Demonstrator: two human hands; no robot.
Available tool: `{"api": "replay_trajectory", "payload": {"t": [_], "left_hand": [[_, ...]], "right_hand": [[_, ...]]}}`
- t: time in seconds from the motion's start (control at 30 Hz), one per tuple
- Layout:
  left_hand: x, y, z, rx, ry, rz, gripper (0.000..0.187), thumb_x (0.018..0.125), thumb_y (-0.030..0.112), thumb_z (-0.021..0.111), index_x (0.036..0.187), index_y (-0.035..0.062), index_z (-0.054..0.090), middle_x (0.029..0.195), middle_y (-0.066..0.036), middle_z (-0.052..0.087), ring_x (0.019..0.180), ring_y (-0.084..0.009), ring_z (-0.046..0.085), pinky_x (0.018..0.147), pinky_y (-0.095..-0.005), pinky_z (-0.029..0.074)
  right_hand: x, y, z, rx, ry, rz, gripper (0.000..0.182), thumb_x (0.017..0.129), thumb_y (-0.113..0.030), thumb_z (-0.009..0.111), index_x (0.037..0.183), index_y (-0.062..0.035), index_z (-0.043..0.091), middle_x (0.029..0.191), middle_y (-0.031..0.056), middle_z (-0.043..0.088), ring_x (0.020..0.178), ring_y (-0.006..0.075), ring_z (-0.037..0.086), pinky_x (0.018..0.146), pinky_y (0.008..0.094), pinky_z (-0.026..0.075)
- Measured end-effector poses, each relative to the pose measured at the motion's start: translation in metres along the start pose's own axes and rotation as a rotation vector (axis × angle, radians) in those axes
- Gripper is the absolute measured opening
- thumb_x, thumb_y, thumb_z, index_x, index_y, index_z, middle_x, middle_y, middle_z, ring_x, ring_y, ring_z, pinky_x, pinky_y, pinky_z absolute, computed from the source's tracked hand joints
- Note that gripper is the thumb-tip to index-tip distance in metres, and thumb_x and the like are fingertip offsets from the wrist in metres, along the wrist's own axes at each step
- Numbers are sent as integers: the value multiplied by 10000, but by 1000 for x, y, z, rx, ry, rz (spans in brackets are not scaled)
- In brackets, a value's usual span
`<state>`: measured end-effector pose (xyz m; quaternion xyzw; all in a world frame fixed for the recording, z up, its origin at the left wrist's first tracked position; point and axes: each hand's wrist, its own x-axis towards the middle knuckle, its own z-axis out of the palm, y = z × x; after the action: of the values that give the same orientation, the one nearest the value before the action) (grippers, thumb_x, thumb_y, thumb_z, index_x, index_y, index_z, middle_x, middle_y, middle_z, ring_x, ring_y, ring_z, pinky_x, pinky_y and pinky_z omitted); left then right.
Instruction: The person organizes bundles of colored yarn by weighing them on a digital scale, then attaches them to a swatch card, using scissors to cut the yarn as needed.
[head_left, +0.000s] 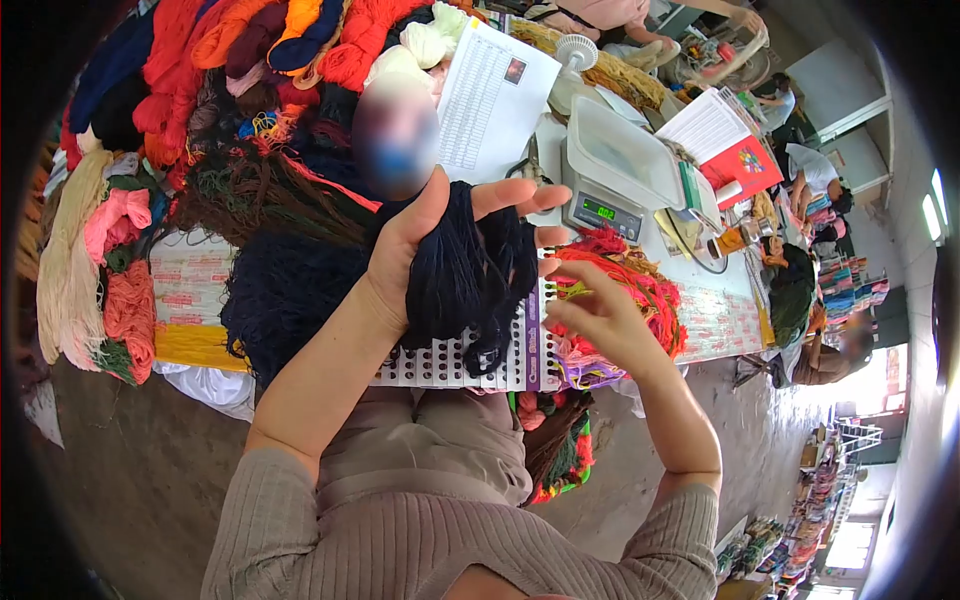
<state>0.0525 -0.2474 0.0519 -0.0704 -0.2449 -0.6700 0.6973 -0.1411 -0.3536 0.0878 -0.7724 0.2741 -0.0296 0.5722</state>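
My left hand (400, 240) is raised over the table, thumb up and fingers stretched to the right, holding a hank of dark navy thread (465, 260) that drapes across the palm and hangs down. Close to its fingertips is my right hand (605, 315), thumb and fingers bent but apart, with no thread visible between them. Under both hands lies a white card with rows of holes (440, 365) and a purple strip (533, 350) printed "Cross Stitch". A loose pile of dark navy thread (290, 295) sits left of the card, and red and multicoloured thread (640, 300) lies to its right.
Many coloured skeins (230, 50) cover the table's far left. A printed sheet (495, 95), a digital scale (605, 210) bearing a clear plastic tub (630, 140), a small white fan (576, 52) and a red booklet (740, 170) stand beyond. Other people work at the back right.
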Motion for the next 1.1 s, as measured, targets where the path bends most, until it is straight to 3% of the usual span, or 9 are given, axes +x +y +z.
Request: {"api": "replay_trajectory", "payload": {"t": [0.17, 0.47, 0.57, 0.67, 0.83, 0.9, 0.93, 1.07, 1.1], "left_hand": [[1, -4, -1, 78, -39, 56, 599, 906, 514, 354, 1205, 26, 529, 1390, -165, 329, 1231, -316, 394, 1015, -438, 322], [5, -10, -7, 583, -107, 80, 522, 931, 472, 327, 1199, 85, 551, 1441, -136, 191, 1268, -270, 336, 1011, -426, 321], [1, -6, -1, 1221, -28, 150, 518, 937, 436, 360, 1174, 19, 556, 1344, -146, 350, 1082, -228, 484, 890, -342, 413], [-1, -11, 7, 1412, 83, 144, 466, 935, 374, 423, 1157, -13, 555, 1222, -129, 448, 1013, -211, 513, 843, -299, 424], [-2, -16, 6, 1570, 254, 174, 372, 921, 259, 496, 1159, -22, 549, 1013, -88, 556, 949, -161, 532, 846, -281, 421], [-5, -21, -7, 1625, 255, 221, 392, 899, 252, 539, 1195, -5, 524, 949, -74, 581, 928, -157, 545, 852, -274, 427], [-5, -23, -7, 1624, 255, 222, 392, 899, 252, 539, 1195, -5, 524, 949, -74, 581, 928, -157, 545, 852, -274, 427], [-9, -25, 12, 369, 498, -14, 377, 861, 178, 597, 1189, 6, 529, 912, -73, 615, 813, -120, 559, 801, -254, 454], [-10, -25, 3, 317, 447, 0, 417, 876, 196, 582, 1235, 10, 479, 826, -49, 582, 743, -96, 535, 738, -219, 447]], "right_hand": [[-13, -25, -2, 144, 150, -178, 273, 899, -91, 523, 1147, 12, 473, 1028, 87, 583, 763, 131, 612, 694, 255, 491], [8, -40, 27, 351, 58, -200, 221, 904, -97, 491, 1103, -3, 503, 983, 88, 609, 613, 125, 615, 502, 196, 424], [17, -28, 39, 239, 39, -214, 195, 886, -116, 560, 1039, 4, 553, 830, 26, 597, 572, 80, 569, 483, 191, 412], [21, -20, 40, 210, 88, -189, 130, 872, -96, 575, 952, 7, 570, 779, 22, 558, 535, 79, 531, 467, 196, 412], [20, -14, 33, -383, 378, -588, 68, 845, -34, 582, 849, 6, 528, 771, 35, 487, 601, 87, 522, 523, 206, 415], [19, -9, 31, -279, 351, -556, 62, 850, -33, 575, 861, 3, 526, 774, 30, 489, 606, 90, 519, 534, 210, 414], [17, -8, 31, -172, 321, -525, 57, 854, -32, 567, 874, -1, 523, 778, 25, 492, 611, 93, 515, 546, 214, 413], [11, -13, 29, 346, 163, -272, 86, 898, -91, 517, 926, -13, 494, 770, 31, 525, 605, 107, 536, 557, 223, 428], [11, -14, 28, 347, 164, -275, 86, 898, -91, 517, 926, -13, 494, 770, 31, 525, 605, 107, 536, 557, 223, 428]]}}
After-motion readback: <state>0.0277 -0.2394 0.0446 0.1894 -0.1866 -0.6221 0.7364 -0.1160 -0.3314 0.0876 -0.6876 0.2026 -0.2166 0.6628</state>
